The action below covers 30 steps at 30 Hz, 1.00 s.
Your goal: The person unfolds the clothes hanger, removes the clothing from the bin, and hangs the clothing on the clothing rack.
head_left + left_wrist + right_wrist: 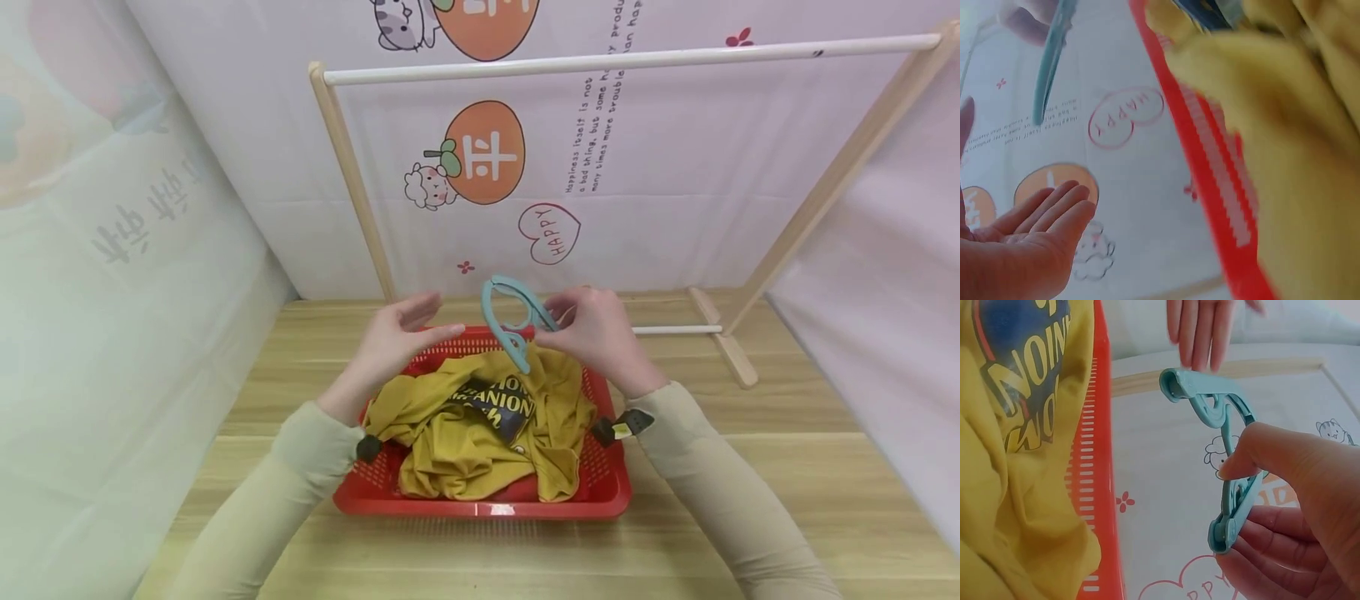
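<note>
My right hand [596, 327] grips a light blue folding clothes hanger [1213, 385] above the far side of a red basket [420, 507]. In the right wrist view, the thumb presses one part of the hanger while the fingers lie behind another; its two arms are bent toward each other. Opposite it, my left hand [392, 340] hovers over the basket's far left side, its fingers extended and apart from the hanger. The left wrist view shows that palm [1038, 247] bare. A crumpled yellow garment [457, 458] with a dark printed patch [510, 412] fills the basket.
Behind the basket stands a rack with a white top rod [555, 67] and wooden posts [840, 179]. A printed white cloth [660, 200] covers the back, with pale sheets at both sides. The basket sits on a wood-grain tabletop [795, 483].
</note>
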### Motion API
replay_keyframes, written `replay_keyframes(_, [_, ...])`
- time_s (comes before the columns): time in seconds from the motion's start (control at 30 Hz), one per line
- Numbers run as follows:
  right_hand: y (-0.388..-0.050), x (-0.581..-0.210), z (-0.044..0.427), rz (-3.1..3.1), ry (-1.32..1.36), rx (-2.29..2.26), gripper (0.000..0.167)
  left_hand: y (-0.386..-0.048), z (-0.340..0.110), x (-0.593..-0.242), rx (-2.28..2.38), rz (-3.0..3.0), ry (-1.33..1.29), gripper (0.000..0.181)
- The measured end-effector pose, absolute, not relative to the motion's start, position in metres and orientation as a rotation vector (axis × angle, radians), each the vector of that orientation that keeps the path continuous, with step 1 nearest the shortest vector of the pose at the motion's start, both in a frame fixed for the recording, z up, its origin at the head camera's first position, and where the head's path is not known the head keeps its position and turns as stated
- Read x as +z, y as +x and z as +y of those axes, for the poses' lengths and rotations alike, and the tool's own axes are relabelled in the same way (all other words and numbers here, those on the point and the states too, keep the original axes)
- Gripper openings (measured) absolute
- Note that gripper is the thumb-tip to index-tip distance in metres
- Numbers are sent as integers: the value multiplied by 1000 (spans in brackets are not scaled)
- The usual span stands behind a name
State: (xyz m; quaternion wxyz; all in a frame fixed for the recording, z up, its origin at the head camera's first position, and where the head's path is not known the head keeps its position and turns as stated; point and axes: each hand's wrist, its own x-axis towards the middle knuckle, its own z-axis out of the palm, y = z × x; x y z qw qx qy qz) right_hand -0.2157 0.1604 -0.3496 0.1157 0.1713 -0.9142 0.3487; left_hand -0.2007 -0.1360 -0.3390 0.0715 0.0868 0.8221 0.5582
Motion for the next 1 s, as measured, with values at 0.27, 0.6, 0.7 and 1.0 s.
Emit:
replay_keyframes(0.27, [-215, -349, 158, -2664, 505, 1008, 31, -213, -97, -361, 1953, 2144, 138, 63])
replay_keyframes(0.6, [-214, -356, 154, -2632, 484, 975, 32, -215, -77, -379, 2181, 1939, 105, 33])
replay_keyframes(0.7, [-213, -358, 154, -2630, 498, 983, 31, -215, -76, -381, 2204, 1931, 119, 29])
replay_keyframes(1.0, [-215, -358, 163, -2549, 745, 1021, 28, -219, -82, -382, 2239, 1900, 87, 29])
